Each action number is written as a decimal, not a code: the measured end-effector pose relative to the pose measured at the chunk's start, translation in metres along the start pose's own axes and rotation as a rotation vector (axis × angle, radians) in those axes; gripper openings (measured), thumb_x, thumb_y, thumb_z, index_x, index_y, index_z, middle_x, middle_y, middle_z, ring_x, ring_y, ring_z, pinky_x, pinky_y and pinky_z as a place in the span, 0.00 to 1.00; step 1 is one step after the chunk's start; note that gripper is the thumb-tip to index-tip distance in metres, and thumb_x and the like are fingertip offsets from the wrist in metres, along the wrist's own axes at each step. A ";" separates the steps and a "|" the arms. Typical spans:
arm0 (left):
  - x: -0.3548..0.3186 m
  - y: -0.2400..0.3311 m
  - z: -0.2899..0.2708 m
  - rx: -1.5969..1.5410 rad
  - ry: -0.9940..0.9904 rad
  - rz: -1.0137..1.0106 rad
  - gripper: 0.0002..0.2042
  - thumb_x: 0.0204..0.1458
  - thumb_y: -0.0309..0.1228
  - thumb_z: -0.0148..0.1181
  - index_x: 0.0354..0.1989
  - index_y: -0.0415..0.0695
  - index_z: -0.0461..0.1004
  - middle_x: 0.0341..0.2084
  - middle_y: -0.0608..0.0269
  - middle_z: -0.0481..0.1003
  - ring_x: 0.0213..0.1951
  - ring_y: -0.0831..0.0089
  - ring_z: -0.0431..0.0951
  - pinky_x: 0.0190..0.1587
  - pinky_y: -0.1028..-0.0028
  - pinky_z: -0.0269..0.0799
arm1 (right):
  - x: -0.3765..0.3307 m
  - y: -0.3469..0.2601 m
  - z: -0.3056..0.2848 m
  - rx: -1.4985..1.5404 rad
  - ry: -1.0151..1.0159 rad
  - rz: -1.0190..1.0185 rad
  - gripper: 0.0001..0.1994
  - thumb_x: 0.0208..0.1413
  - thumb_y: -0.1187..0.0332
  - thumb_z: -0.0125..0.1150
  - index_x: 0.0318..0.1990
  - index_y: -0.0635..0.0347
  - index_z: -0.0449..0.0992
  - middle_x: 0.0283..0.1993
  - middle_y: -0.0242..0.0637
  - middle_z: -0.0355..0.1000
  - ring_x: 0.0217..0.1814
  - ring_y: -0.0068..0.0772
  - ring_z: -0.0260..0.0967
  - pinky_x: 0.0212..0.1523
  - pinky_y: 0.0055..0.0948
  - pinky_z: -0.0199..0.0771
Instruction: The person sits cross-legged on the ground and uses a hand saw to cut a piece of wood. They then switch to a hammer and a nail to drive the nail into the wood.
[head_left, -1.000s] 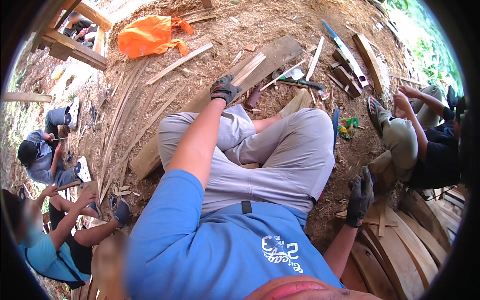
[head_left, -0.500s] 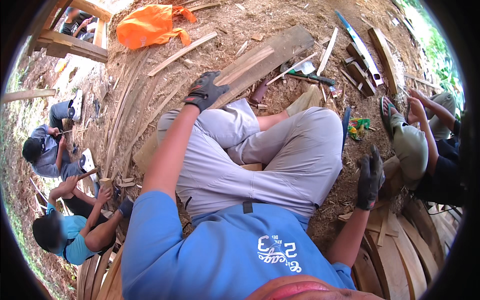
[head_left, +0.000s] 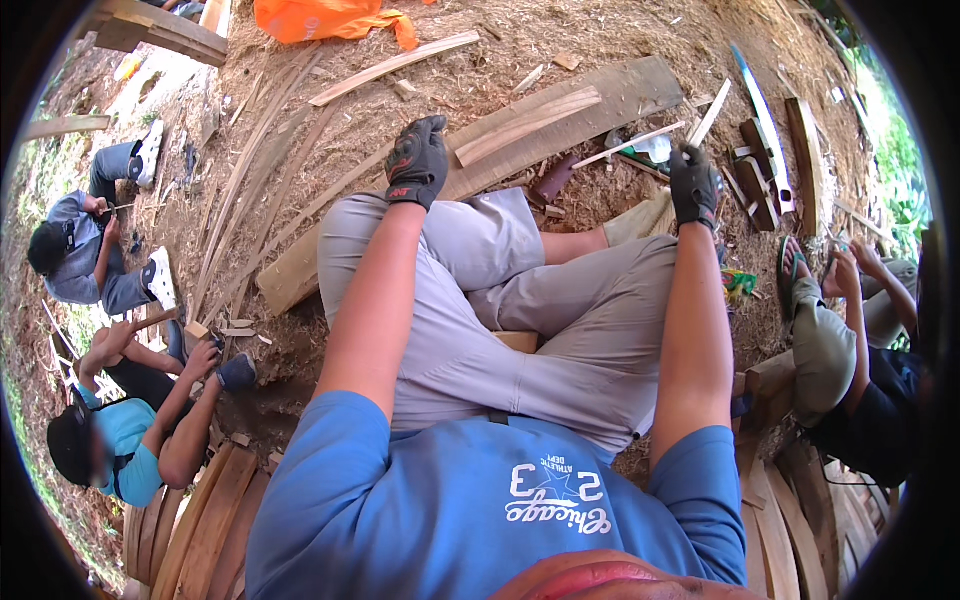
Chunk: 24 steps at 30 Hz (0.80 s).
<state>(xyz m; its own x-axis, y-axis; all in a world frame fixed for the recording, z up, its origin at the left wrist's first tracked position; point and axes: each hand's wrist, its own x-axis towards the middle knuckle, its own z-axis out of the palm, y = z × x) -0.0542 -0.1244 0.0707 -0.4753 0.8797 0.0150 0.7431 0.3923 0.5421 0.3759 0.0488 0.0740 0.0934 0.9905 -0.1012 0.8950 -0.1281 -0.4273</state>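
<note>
While the left hand [head_left: 416, 163] is curled, a slat [head_left: 528, 126] lies rightward.

The right hand [head_left: 695, 187] has moved from low at the person's right side to forward, beyond the right knee [head_left: 635, 268]. The left hand [head_left: 417, 162] has separated slightly from the pale wood strip [head_left: 528, 126].

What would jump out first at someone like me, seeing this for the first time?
Probably the bright orange cloth at the top edge, left of centre. Then the dark-gloved left grip and right grip, near the knees of the grey trousers. Roughly between them, a pale wooden strip lies on a long plank.
</note>
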 end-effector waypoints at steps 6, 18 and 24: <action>0.013 0.014 0.008 -0.049 -0.247 0.024 0.29 0.51 0.43 0.75 0.60 0.43 0.78 0.53 0.50 0.80 0.54 0.60 0.81 0.57 0.62 0.77 | 0.025 0.039 -0.003 0.181 -0.086 0.069 0.23 0.58 0.53 0.64 0.56 0.56 0.85 0.52 0.47 0.84 0.56 0.46 0.81 0.59 0.41 0.77; 0.014 0.005 0.025 0.000 -0.388 0.049 0.23 0.46 0.38 0.78 0.52 0.46 0.81 0.50 0.53 0.80 0.55 0.53 0.79 0.59 0.58 0.75 | 0.029 0.031 0.006 -0.380 -0.219 0.240 0.15 0.55 0.52 0.67 0.50 0.33 0.88 0.56 0.39 0.82 0.60 0.46 0.79 0.61 0.44 0.78; 0.015 0.007 0.024 0.037 -0.381 0.124 0.22 0.49 0.34 0.77 0.51 0.40 0.79 0.46 0.53 0.82 0.50 0.60 0.83 0.55 0.64 0.78 | 0.040 0.052 0.010 -0.481 -0.272 0.238 0.17 0.56 0.46 0.67 0.51 0.33 0.88 0.59 0.41 0.81 0.62 0.46 0.78 0.62 0.45 0.78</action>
<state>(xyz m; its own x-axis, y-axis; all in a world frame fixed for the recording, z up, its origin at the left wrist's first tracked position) -0.0442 -0.1021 0.0543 -0.1774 0.9548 -0.2384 0.8036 0.2804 0.5250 0.4214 0.0810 0.0390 0.2572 0.8810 -0.3971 0.9661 -0.2446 0.0832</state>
